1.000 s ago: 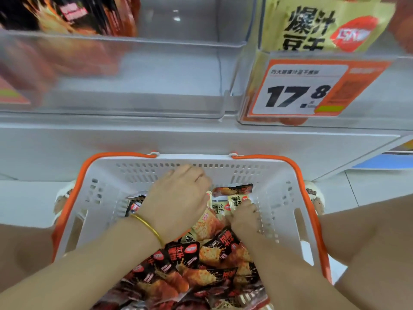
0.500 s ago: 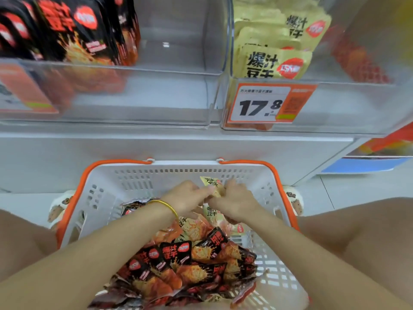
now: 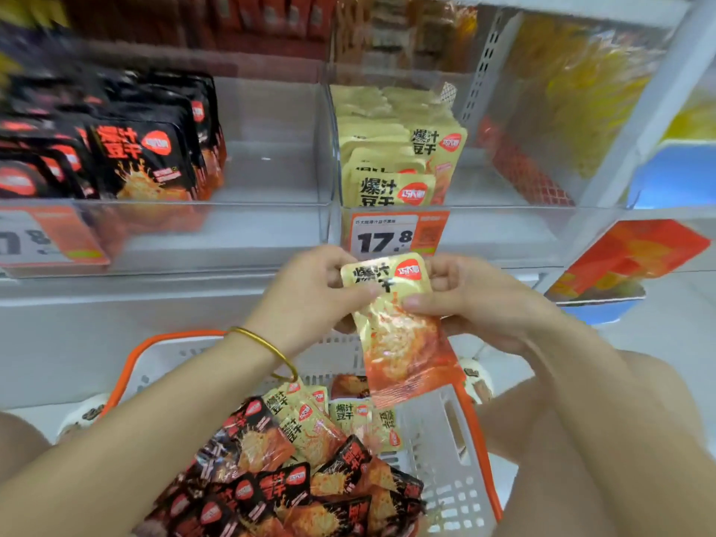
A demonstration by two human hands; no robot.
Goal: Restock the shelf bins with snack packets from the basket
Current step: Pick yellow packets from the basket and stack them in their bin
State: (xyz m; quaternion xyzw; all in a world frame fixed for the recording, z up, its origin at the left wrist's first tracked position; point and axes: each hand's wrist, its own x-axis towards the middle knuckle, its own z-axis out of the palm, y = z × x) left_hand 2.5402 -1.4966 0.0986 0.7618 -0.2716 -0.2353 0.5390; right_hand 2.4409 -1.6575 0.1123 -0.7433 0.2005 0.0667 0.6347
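**Shop shelving with clear bins: one yellow packet held up in both hands**

Shop shelves fill the background, fronted by a row of clear plastic bins. The right-hand clear bin (image 3: 503,230), with an orange price tag (image 3: 391,236) on its front, holds upright yellow packets (image 3: 391,188) and has bare room to their right.

A single glossy yellow-and-red snack packet (image 3: 391,308) is up off the white plastic basket with the orange rim (image 3: 434,459), just below that price tag. The left hand (image 3: 310,292) pinches its upper left edge, thumb on the front and fingers curled behind. The right hand (image 3: 472,300) pinches the right edge in the same way. The lower half hangs free and slightly skewed.

It looks very light, thin and floppy, with a shiny film that is probably slippery and will crease easily. The flat sealed edges seem the safest grip, since squeezing the middle could crush the contents. Supporting the bottom edge should help it slot in upright beside its matching stock.
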